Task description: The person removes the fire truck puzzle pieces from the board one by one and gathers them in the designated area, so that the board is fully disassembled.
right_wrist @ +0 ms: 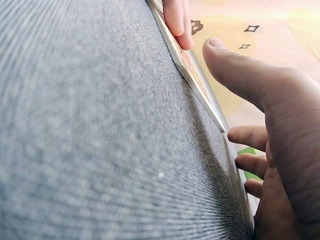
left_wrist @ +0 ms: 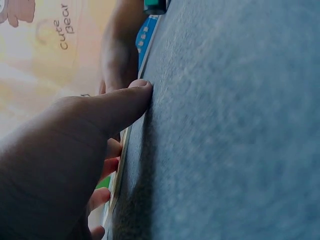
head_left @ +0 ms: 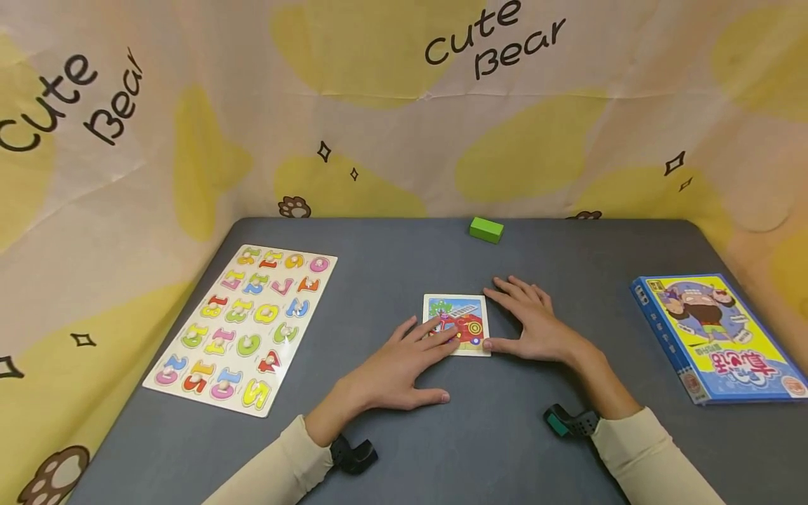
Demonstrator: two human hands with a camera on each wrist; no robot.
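**Steadying the picture card [head_left: 473,322] w/ a light touch**

Your L hand [head_left: 404,372] is wide: fingers straight & spread, tips on the card's face, thumb out toward the near side, off the card & over the table [head_left: 467,449]. Your R hand [head_left: 535,324] is wide too, gripping nothing; its fingers fan out by the far right corner, thumb at the right edge. Can't tell if that thumb touches: in the R wrist view it looks raised, w/ a gap.

The card lies approx. flat mid-table, b/w the number board [head_left: 253,327] on the left & the blue-and-yellow box [head_left: 719,344] on the right. A green block [head_left: 486,230] sits beyond, near the far edge.

To hold it well, press lightly & evenly w/ the L tips, b/c a hard push at one spot could skid it. Bring R thumb & index to the right edge together, so any nudge goes straight, no twist. The edge looks thick enough to catch w/ a fingertip, prob. no nail needed. Coming off, lift the L fingers straight up; dragging sideways might shift the card.
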